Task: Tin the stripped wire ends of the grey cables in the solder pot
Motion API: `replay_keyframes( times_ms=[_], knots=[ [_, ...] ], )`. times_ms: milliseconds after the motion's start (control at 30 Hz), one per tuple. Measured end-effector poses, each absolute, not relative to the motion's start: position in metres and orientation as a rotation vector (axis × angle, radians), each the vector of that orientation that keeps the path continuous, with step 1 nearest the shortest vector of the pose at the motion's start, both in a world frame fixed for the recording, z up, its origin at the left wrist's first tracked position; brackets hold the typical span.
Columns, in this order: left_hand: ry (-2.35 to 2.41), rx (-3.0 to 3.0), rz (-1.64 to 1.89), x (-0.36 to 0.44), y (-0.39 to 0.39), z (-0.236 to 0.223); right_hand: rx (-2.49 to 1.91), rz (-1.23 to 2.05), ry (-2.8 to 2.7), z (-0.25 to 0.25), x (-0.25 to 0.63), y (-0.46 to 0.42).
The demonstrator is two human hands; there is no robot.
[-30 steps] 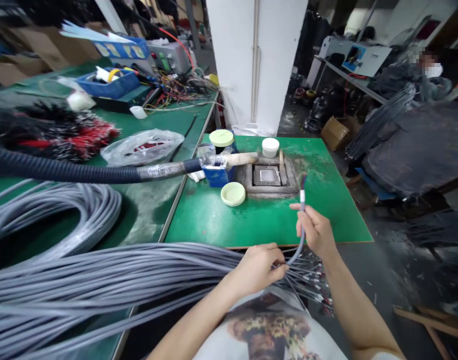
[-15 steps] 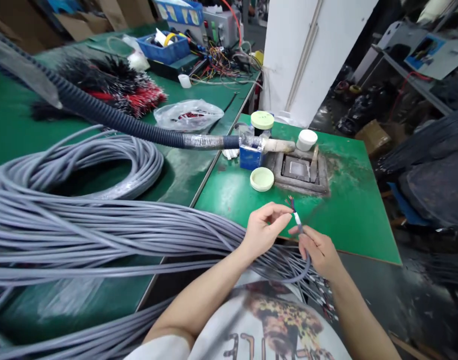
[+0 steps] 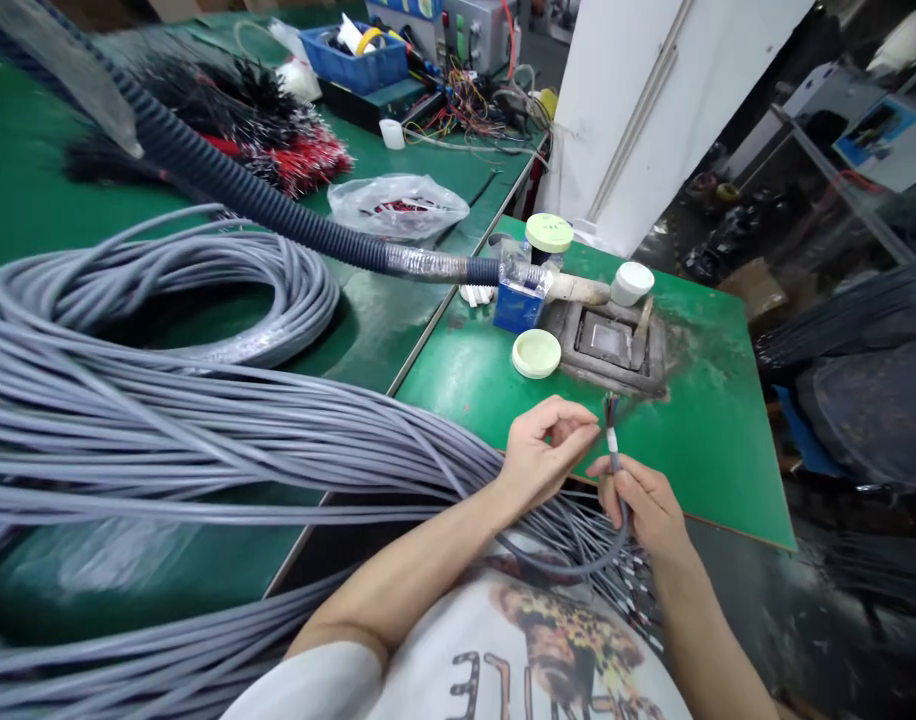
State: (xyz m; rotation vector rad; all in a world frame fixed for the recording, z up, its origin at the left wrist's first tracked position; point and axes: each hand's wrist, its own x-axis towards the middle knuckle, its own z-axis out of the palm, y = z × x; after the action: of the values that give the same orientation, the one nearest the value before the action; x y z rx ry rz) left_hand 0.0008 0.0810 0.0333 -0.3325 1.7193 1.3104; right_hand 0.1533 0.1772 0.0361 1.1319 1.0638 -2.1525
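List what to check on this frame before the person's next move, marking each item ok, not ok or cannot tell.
1. Right hand gripping the gray cable: ok.
2. White band on the cable, just below the colored wire ends: ok.
3. Left hand touching the cable end: cannot tell; its fingertips are right beside it.
4. Wire ends cleanly stripped: cannot tell; too small.
5. Both hands apart from the metal pot: ok.
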Motion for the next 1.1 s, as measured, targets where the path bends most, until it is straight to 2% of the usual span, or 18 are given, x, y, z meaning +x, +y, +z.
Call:
replay_keyframes(
  times_ms=[367,1100],
  knots=[
    [1.800,-0.275,1.300,-0.001,0.082,0.029,1.106,-2.113,1.087,0.033,0.147,0.174],
    [1.499,-0.567,1.287,-0.005,0.082,0.023,1.047,-2.185,0.969,0.027,0.150,0.171]
  ],
)
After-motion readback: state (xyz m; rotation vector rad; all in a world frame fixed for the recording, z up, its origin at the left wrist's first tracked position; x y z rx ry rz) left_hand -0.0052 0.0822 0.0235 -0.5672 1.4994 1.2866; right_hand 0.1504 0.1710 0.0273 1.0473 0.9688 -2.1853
